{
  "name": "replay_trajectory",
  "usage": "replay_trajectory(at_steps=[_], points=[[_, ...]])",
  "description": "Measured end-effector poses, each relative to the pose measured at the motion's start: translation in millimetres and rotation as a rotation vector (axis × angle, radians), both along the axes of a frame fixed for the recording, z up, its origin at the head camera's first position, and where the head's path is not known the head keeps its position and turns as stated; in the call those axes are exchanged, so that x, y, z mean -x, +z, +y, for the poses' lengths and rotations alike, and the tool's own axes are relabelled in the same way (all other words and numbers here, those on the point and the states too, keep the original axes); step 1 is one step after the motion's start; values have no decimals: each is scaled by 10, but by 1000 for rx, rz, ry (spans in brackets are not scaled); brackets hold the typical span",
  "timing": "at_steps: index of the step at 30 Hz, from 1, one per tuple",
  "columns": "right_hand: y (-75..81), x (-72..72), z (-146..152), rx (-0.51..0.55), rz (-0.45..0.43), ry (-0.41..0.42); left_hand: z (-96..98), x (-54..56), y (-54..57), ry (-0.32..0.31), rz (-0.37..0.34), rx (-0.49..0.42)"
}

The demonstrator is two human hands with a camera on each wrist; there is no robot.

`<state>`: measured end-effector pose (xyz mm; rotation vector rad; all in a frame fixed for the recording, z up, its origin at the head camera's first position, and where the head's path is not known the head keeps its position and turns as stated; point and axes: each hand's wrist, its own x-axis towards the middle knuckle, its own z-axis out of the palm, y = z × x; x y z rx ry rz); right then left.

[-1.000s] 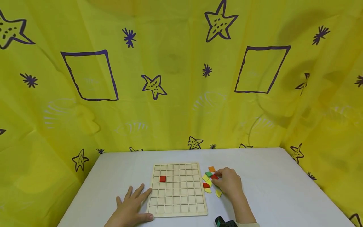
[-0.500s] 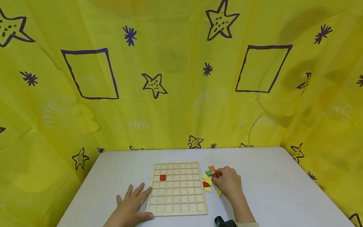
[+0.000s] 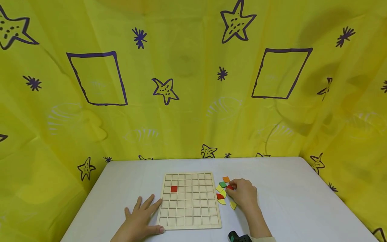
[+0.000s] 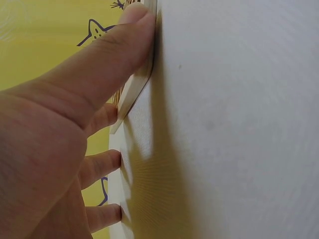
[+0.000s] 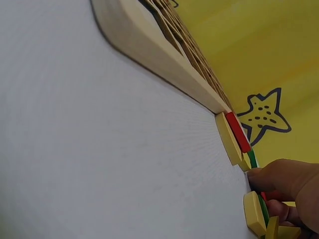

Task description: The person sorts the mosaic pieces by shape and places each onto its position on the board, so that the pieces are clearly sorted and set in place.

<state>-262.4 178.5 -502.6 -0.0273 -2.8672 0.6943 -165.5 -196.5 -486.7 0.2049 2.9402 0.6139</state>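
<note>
A pale wooden grid board (image 3: 192,203) lies flat on the table, with one red square tile (image 3: 174,189) in a cell at its upper left. My left hand (image 3: 137,220) rests with spread fingers at the board's left side; its thumb (image 4: 122,42) lies on the near corner. Right of the board, my right hand (image 3: 245,195) pinches a red tile (image 3: 230,187) between thumb and fingers, which partly cover it. Around it lie a green tile (image 3: 222,184), an orange tile (image 3: 226,179), a red curved-edged tile (image 3: 220,196) and several yellow ones, including a yellow wedge (image 3: 233,205).
A white cloth (image 3: 287,201) covers the table. Yellow curtains (image 3: 193,121) with star drawings hang behind and at both sides. A black device (image 3: 239,237) sits by the right wrist at the near edge. In the right wrist view, yellow pieces (image 5: 228,139) lie against the board's corner.
</note>
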Motion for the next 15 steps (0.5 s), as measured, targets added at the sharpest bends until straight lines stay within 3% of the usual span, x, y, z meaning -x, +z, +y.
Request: replay_trajectory(at_steps=[7,15], points=[[5,-9,-2,11,16,-18,-5,46,-20,16,-28,27],[58,-25,-6,-8,-45,-38,-3,18,-27,14,-15,11]])
